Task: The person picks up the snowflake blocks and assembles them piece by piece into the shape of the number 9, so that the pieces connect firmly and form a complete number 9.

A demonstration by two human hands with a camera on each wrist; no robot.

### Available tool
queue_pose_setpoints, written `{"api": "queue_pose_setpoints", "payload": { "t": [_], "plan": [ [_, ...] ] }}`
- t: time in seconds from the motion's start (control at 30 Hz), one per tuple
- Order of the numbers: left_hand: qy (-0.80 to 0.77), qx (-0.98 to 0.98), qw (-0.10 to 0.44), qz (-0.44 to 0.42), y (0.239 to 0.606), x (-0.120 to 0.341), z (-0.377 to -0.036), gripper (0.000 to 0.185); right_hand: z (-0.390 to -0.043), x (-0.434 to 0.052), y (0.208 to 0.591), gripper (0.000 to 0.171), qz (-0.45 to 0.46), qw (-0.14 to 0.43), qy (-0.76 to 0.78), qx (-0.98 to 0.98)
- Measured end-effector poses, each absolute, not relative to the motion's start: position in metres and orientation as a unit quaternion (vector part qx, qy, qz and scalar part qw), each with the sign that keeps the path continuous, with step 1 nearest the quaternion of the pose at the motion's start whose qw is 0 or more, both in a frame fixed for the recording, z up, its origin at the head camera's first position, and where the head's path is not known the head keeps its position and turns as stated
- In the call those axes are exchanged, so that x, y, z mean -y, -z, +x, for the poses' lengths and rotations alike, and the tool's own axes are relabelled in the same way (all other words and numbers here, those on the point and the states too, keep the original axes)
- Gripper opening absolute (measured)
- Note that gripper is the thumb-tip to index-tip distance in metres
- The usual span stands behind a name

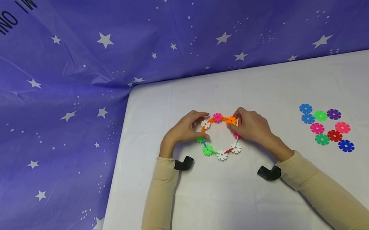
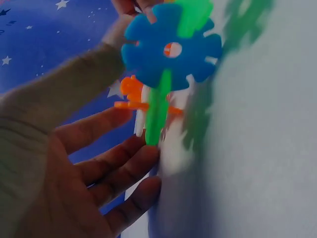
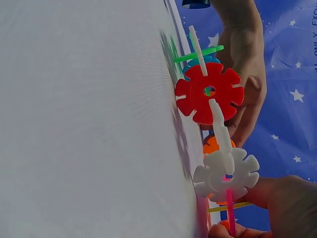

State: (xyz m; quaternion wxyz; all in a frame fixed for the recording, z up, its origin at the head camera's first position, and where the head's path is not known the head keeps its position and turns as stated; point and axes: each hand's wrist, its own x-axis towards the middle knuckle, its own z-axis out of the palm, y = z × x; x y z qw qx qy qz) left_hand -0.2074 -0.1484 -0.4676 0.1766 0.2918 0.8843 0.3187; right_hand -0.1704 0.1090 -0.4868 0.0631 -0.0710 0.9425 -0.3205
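both hands hold a ring of snowflake discs lying at the middle of the white table. the left hand pinches the ring's 10 o'clock side at a white disc; the right hand pinches its 2 o'clock side at an orange disc. loose discs lie well apart toward 3 o'clock.
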Motion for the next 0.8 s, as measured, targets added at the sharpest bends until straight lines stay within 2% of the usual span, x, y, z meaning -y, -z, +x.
{"api": "queue_pose_setpoints", "payload": {
  "t": [0.27, 0.5, 0.67, 0.8],
  "plan": [
    [-0.321, -0.879, 0.169, 0.31, 0.472, 0.154, -0.211, 0.059, -0.17, -0.108, 0.488, 0.04, -0.067, 0.053, 0.322, -0.943],
    [-0.337, -0.877, 0.152, 0.307, 0.476, 0.146, -0.211, 0.056, -0.17, -0.117, 0.484, 0.047, -0.06, 0.068, 0.328, -0.94],
    [-0.348, -0.875, 0.142, 0.305, 0.479, 0.138, -0.21, 0.054, -0.172, -0.146, 0.478, 0.051, -0.081, 0.046, 0.374, -0.923],
    [-0.352, -0.871, 0.126, 0.317, 0.48, 0.129, -0.213, 0.052, -0.174, -0.187, 0.478, 0.043, -0.114, 0.017, 0.402, -0.909]
  ]
}}
